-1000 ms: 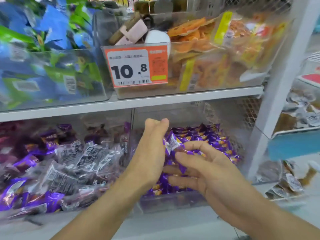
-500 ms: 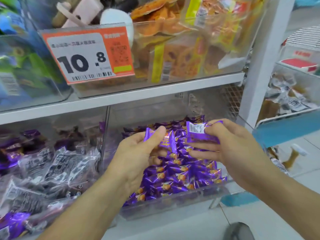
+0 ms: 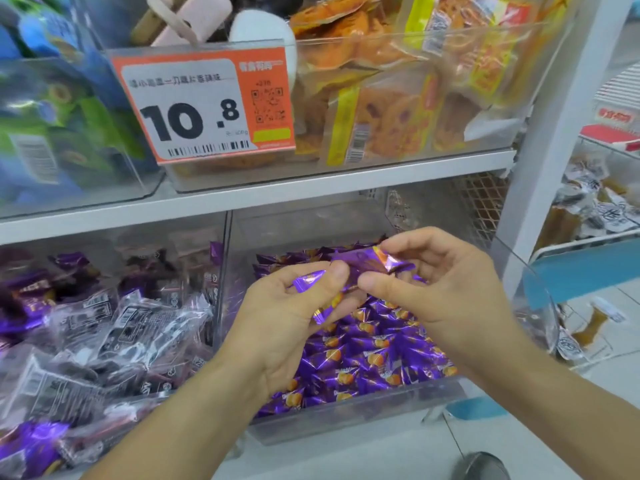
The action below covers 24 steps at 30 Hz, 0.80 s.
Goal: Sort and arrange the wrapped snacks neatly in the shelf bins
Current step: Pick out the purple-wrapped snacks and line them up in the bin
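Note:
A clear plastic bin (image 3: pixel 374 419) on the lower shelf holds several small purple wrapped snacks (image 3: pixel 377 358) with orange pictures. Above this bin my left hand (image 3: pixel 294 317) pinches purple snack wrappers (image 3: pixel 306 282) between thumb and fingers. My right hand (image 3: pixel 436 289) pinches another purple wrapper (image 3: pixel 377 261) at its shiny end, close against the left hand's wrappers. Both hands hover over the pile, thumbs nearly touching.
Left of it, another clear bin (image 3: pixel 114 327) holds clear and purple packs. The upper shelf carries a bin of orange packs (image 3: pixel 398 109) with an orange 10.8 price tag (image 3: pixel 204 105), and a bin of blue-green packs (image 3: pixel 52 109). A white shelf post (image 3: pixel 547 140) stands at right.
The view has closed in on the purple bin. Both hands came together, and the right hand's wrapper now meets the ones in the left hand.

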Each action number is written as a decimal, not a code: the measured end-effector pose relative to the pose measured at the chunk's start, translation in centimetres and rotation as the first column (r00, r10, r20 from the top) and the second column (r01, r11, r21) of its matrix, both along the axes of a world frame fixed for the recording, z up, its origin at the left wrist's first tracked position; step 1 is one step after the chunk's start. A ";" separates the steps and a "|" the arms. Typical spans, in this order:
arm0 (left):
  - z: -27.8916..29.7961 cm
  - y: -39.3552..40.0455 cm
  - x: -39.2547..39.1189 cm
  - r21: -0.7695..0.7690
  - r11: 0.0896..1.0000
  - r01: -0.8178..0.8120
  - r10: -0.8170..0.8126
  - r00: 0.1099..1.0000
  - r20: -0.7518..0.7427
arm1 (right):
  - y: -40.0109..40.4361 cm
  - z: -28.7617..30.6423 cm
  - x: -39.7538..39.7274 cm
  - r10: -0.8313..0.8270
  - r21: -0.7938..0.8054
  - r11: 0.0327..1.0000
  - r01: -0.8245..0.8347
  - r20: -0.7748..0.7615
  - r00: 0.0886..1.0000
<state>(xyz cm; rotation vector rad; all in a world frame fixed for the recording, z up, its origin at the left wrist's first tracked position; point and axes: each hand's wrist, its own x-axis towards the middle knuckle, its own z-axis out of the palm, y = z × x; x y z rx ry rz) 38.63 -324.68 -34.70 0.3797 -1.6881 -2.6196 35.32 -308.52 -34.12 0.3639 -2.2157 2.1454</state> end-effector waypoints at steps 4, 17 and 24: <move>0.0 -0.4 0.0 0.043 0.999 0.033 -0.032 0.999 -0.014 | -0.2 0.0 0.1 0.024 -0.053 0.998 -0.025 -0.020 1.000; -0.3 -1.1 -0.1 0.001 1.000 -0.026 0.025 0.999 0.046 | -0.4 -0.7 -0.3 0.071 -0.207 0.977 -0.054 0.075 0.995; -0.4 -1.0 -0.3 -0.007 1.000 0.016 -0.015 1.000 0.019 | 0.0 -1.0 -0.6 0.083 -0.179 0.981 -0.072 0.054 0.995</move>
